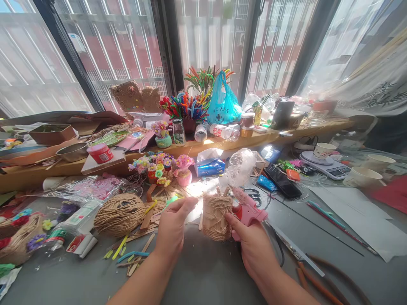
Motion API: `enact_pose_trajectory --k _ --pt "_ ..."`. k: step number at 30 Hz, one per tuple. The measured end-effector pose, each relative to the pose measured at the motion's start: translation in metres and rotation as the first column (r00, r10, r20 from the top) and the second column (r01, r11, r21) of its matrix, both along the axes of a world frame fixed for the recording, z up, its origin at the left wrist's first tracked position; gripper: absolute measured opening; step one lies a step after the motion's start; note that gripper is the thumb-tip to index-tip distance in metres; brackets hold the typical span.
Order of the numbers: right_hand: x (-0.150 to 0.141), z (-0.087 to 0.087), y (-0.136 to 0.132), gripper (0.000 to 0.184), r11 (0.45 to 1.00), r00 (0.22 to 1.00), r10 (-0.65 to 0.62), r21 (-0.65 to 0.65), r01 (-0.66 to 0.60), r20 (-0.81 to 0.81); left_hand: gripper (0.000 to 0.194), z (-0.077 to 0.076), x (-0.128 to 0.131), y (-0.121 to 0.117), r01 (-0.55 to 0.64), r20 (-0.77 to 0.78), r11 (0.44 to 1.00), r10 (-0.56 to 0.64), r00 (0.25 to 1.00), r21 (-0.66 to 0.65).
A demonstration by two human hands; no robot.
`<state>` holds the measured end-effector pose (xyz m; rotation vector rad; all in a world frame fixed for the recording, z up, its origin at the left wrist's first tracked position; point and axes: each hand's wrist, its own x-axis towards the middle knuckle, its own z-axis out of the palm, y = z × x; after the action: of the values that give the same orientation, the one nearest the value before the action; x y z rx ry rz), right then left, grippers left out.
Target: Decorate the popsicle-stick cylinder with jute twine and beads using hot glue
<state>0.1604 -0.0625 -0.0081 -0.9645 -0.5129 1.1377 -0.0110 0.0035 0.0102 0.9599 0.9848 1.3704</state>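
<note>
chinese characters (222, 109) above cross (218, 117) on blue bag (227, 97)

Hands (172, 226) (252, 241) apart, forearms (146, 273) (280, 279) converging forward

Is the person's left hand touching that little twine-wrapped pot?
Apart: the head view shows a strip of grey tabletop between the left hand and the twine-wrapped pot.

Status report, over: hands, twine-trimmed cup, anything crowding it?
Left hand: fingers drawn together, any held item unclear. Right hand: gripping twine-trimmed cup upright. Pink glue gun close by cup's right side.
</note>
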Motion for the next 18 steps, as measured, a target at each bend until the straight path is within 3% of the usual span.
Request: enact_pose_trajectory --k 4,7,10,13,16,18 --pt "0.001 -0.001 0.001 0.094 1.000 1.000 -0.002 -0.001 0.002 -0.010 0.039 -0.004 -0.004 0.003 -0.032 -0.038 0.999 0.032 0.999 0.001" --pt "0.003 -0.002 0.001 0.092 1.000 1.000 -0.018 -0.014 0.018 0.003 0.051 -0.006 -0.003 0.002 -0.056 -0.072 0.998 0.058 0.996 0.040" --pt "0.003 -0.002 -0.001 0.094 0.999 1.000 -0.022 -0.036 0.022 0.002 0.043 -0.008 0.000 0.000 -0.016 -0.089 0.997 0.023 0.996 0.075" --pt "0.002 0.000 -0.002 0.096 1.000 1.000 0.010 -0.004 -0.011 -0.014 0.076 -0.010 0.003 -0.004 0.219 -0.080 0.973 -0.213 0.974 0.075" --pt "0.000 0.002 -0.004 0.098 0.995 0.996 0.085 0.053 -0.083 -0.034 0.100 -0.013 0.006 -0.012 0.510 -0.019 0.859 -0.510 0.860 0.048" --pt "0.000 0.003 -0.004 0.098 0.992 0.993 0.110 0.065 -0.108 -0.036 0.111 -0.013 0.007 -0.016 0.570 0.006 0.821 -0.571 0.821 0.035"
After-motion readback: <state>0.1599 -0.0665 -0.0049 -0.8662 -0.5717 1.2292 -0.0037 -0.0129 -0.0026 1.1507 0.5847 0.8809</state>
